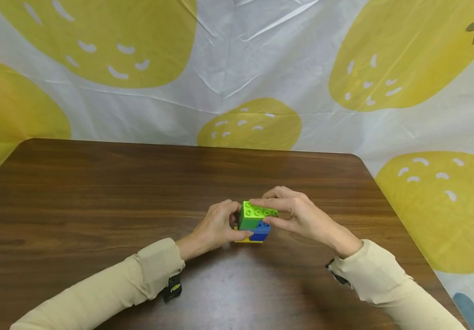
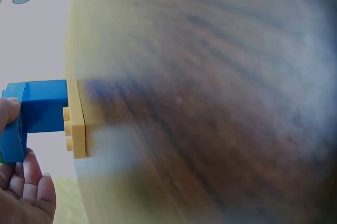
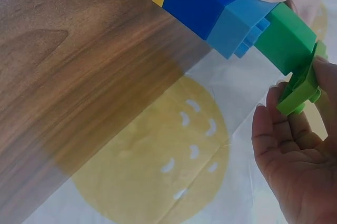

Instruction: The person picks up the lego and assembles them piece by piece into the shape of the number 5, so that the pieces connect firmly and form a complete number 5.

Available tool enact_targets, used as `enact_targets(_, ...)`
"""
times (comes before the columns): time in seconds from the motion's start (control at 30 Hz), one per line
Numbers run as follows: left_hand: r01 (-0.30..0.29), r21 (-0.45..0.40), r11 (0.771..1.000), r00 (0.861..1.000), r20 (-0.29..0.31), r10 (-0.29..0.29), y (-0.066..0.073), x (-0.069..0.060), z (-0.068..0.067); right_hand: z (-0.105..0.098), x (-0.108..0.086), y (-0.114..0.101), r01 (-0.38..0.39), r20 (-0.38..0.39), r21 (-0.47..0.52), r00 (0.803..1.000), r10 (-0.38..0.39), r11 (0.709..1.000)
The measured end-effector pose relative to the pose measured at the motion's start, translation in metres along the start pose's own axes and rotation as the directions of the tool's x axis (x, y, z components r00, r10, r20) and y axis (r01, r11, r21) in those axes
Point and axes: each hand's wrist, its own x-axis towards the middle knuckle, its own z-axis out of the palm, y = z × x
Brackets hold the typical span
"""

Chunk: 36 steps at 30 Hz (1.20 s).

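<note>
A small tower of toy building bricks stands on the table. At its foot is a yellow plate brick [image 2: 79, 124], with a dark blue brick [image 3: 197, 0] on it, then a lighter blue brick [image 3: 231, 29] and a green brick [image 3: 287, 37]. A lime green plate brick [image 1: 257, 211] sits at the top, jutting out to the right past the green brick. My left hand [image 1: 220, 224] holds the tower at the lighter blue brick, thumb on the near side. My right hand [image 1: 298, 211] pinches the lime green plate brick between thumb and fingers; whether its studs are fully seated is unclear.
The brown wooden table [image 1: 96, 192] has rounded far corners. Behind and to the right hangs a white cloth [image 1: 253, 55] with large yellow fruit shapes. Both forearms reach in from the near edge in beige sleeves [image 1: 109, 284].
</note>
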Motion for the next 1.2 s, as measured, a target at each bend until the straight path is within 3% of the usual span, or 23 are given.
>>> enact_targets(0.73, 0.007, -0.01, 1.0, 1.0, 0.017, -0.007, 0.0011, 0.0, 0.0007, 0.0062, -0.0044, -0.0013, -0.05, -0.024, 0.007, 0.998, 0.05, 0.999)
enact_targets(1.2, 0.007, -0.003, 1.0, 1.0, 0.009, -0.007, 0.0001, 0.0016, 0.0016, 0.0004, -0.0002, -0.0031, -0.069, 0.033, 0.064, 0.997, 0.067, 0.996)
